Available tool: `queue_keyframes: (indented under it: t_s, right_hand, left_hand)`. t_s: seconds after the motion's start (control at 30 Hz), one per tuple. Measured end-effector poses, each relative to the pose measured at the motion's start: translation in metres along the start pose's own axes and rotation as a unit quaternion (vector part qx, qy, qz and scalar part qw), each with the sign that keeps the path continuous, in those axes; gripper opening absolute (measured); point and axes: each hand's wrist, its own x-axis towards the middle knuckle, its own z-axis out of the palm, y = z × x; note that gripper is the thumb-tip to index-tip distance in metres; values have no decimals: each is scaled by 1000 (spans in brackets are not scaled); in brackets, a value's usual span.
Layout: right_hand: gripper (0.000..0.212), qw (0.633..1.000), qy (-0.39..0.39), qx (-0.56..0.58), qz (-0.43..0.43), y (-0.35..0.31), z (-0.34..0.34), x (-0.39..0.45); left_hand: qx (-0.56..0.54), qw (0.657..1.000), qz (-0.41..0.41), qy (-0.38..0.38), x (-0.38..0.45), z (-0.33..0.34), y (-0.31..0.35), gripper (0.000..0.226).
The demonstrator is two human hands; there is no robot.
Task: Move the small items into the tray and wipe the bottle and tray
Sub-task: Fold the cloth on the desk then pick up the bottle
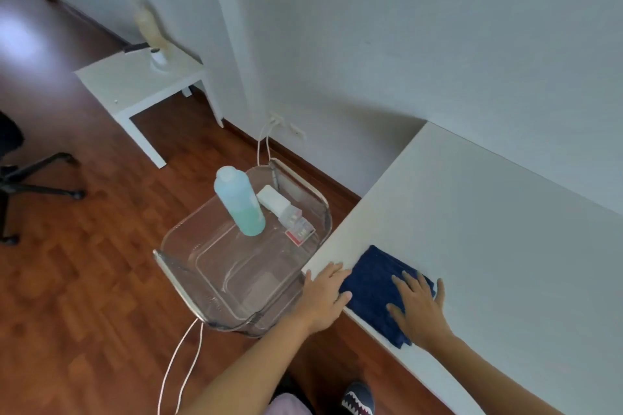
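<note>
A clear tray [188, 266] with tall walls stands beside the white table's left edge. Inside it a pale blue bottle [240, 200] stands upright at the far end, with a white box [272, 199] and a small clear case with red parts [298, 229] next to it. A dark blue cloth [372, 283] lies flat on the table's near corner. My left hand [325, 296] rests on the table edge, fingers spread, touching the cloth's left side. My right hand [418, 307] lies flat on the cloth, fingers apart.
The white table [488, 229] runs along the wall to the right. A small white side table [135, 84] stands at the back left, a black office chair [20, 175] at the far left. White cables [183, 364] trail over the wooden floor under the tray.
</note>
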Motion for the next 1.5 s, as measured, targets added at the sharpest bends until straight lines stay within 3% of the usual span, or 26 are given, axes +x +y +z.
queue_keyframes:
  t_s: [0.17, 0.33, 0.53, 0.63, 0.8, 1.03, 1.17, 1.33, 1.5]
  right_hand:
    - [43, 991, 91, 96, -38, -71, -32, 31]
    - [35, 960, 76, 243, -112, -163, -61, 77]
    - [29, 932, 9, 353, -80, -241, -73, 130]
    - [33, 928, -40, 365, -62, -258, -74, 166]
    - [46, 910, -129, 390, -60, -272, -66, 225]
    - [50, 901, -201, 369, -112, -283, -44, 259]
    - [47, 900, -190, 377, -109, -290, -36, 258]
    - [46, 890, -225, 370, -142, -303, -28, 239]
    - [36, 876, -258, 371, -169, -330, -14, 210]
  left_hand:
    - [-176, 964, -99, 175, -18, -56, -59, 45]
    - [-273, 901, -210, 265, -16, -110, -117, 40]
    - [-405, 828, -301, 246, 5, -142, -148, 42]
    - [-504, 763, -337, 226, 21, -152, -145, 46]
    - [-591, 704, -322, 227, 44, -153, -134, 42]
    - [-637, 652, -323, 253, 56, -142, -124, 43]
    - [-660, 619, -326, 273, 52, -140, -125, 42]
    - [-684, 556, -333, 334, 34, -134, -137, 30]
    - [-703, 494, -349, 374, 7, -126, -153, 48]
